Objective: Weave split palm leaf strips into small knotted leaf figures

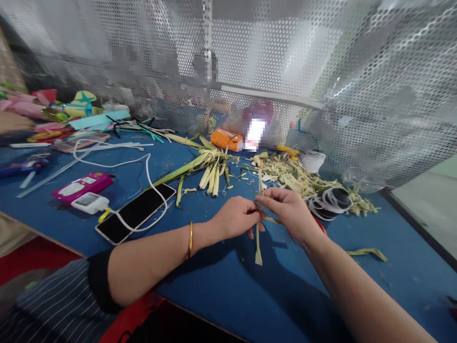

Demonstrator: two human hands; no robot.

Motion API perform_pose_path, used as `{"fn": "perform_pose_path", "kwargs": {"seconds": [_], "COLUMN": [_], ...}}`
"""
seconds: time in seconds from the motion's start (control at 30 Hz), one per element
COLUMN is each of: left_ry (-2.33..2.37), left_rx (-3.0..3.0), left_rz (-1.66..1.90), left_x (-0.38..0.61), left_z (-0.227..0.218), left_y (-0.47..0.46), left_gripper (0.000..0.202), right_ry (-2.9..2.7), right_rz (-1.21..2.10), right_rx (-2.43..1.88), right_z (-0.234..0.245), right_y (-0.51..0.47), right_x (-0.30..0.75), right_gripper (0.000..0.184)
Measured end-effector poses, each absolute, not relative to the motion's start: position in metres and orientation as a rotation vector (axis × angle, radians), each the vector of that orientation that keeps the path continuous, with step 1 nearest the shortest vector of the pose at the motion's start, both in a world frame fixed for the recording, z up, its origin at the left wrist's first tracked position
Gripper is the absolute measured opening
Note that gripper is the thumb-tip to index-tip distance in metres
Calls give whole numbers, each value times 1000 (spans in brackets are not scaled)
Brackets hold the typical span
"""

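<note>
My left hand (235,218), with a gold bangle at its wrist, pinches a narrow pale green leaf strip (259,245) above the blue table. The fingers of my right hand (290,209) close on the same strip from the other side, near its upper part. One end hangs down below my fingers, and a short piece sticks out sideways between the hands. Beyond my left hand lies a bundle of long green leaves (213,177). Past my right hand are a heap of shredded leaf scraps (303,177) and a black spool wound with white cord (332,202).
A black-screened phone (137,213), a magenta device (84,186) and a white cable lie left. An orange packet (226,139) and a lit screen (254,135) stand by the perforated silvery sheet (271,57). Another person's hand (14,123) is far left. One loose leaf strip (371,252) lies right.
</note>
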State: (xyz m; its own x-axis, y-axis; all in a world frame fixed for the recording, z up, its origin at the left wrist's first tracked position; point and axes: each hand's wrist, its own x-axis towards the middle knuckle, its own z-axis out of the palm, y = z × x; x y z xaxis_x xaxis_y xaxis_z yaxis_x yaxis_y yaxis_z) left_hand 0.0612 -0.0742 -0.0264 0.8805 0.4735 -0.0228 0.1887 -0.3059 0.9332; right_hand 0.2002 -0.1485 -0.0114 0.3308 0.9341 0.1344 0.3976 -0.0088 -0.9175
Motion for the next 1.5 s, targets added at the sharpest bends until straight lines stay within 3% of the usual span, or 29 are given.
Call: {"fn": "perform_pose_path", "kwargs": {"seconds": [0.17, 0.37, 0.47, 0.57, 0.9, 1.07, 1.5], "left_ry": [560, 731, 805, 776, 597, 595, 532], "left_rx": [1779, 1226, 1040, 930, 772, 821, 816], "left_rz": [214, 277, 375, 396, 321, 362, 422], "left_x": [62, 65, 66, 67, 62, 63, 64], "left_z": [-26, -21, -22, -25, -16, -15, -26], "left_y": [-75, -63, -54, -50, -49, -52, -56], "left_gripper": [24, 17, 14, 13, 21, 9, 7], "right_ry": [-1096, -1564, -1942, -2106, -2003, -2121, -2323], "right_rz": [495, -184, -598, -791, -923, -978, -968], "right_rx": [-1404, -1557, -1501, -1498, -1601, -1489, -1450], "right_z": [-9, -3, -8, -15, -23, -26, -30], "right_y": [-151, -165, -166, -165, -160, -161, -157], "right_x": [199, 181, 170, 166, 179, 181, 166], "right_gripper": [29, 15, 17, 22, 14, 20, 24]}}
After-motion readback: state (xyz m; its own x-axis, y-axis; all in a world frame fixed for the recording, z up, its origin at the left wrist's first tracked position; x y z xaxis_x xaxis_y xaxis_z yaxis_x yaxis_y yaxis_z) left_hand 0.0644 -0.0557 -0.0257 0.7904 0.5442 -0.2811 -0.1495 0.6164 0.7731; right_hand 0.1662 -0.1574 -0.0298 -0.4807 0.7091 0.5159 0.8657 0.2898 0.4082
